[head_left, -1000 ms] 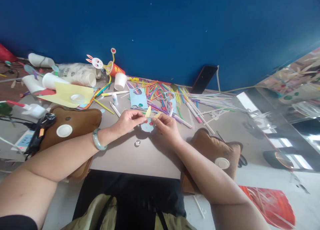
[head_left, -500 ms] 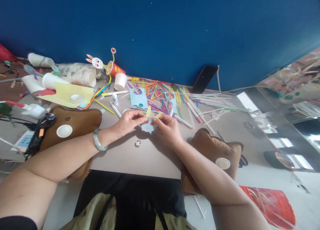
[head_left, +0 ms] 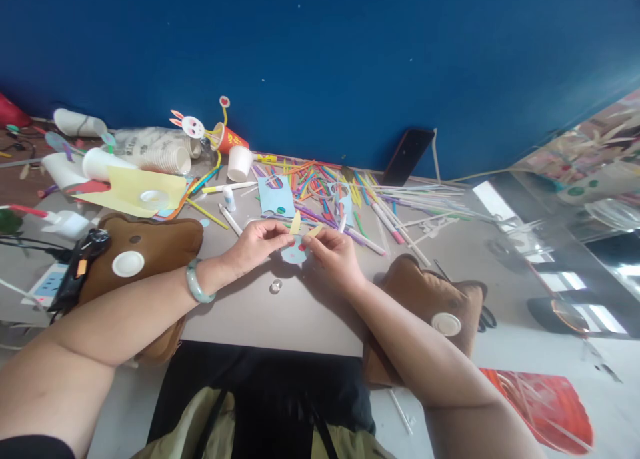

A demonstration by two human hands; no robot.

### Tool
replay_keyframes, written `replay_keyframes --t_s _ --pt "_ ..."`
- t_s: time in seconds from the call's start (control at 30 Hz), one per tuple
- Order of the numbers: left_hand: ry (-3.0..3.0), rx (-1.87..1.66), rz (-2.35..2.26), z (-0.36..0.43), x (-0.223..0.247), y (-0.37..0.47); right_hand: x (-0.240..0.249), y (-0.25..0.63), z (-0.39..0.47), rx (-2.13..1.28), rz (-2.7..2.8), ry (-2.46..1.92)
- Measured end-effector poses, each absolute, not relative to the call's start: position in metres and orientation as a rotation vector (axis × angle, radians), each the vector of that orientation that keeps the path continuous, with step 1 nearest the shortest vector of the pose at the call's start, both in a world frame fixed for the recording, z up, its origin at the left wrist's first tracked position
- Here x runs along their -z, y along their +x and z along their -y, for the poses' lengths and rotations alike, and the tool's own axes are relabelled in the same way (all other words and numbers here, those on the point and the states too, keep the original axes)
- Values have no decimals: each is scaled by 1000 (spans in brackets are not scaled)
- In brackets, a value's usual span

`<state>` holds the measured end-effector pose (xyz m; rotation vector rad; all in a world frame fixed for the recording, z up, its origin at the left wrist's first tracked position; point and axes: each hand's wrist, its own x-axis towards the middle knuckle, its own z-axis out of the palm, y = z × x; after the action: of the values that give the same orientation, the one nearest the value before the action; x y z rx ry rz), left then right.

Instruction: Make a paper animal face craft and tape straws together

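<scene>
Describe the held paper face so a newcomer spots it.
Below the blue wall is the grey table. There, the left hand and right hand hold the paper face. Its pale-blue disc and yellow ears set it apart from the white rabbit face.

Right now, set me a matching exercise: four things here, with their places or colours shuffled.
1. Paper face
2. Dark phone
3. Rabbit head
4. Bangle

A. tilted, near the blue wall
B. pale green
C. held by the left hand and right hand
D. beside the orange cup

Pairs: 1-C, 2-A, 3-D, 4-B
</scene>
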<state>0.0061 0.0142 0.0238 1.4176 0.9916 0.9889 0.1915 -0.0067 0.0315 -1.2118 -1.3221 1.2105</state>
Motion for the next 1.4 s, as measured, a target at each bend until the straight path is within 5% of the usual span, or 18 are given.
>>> replay_keyframes --t_s 1.4 --pt "1454 -1020 -1091 -17 -23 5 -25 196 3 -1285 1246 -1180"
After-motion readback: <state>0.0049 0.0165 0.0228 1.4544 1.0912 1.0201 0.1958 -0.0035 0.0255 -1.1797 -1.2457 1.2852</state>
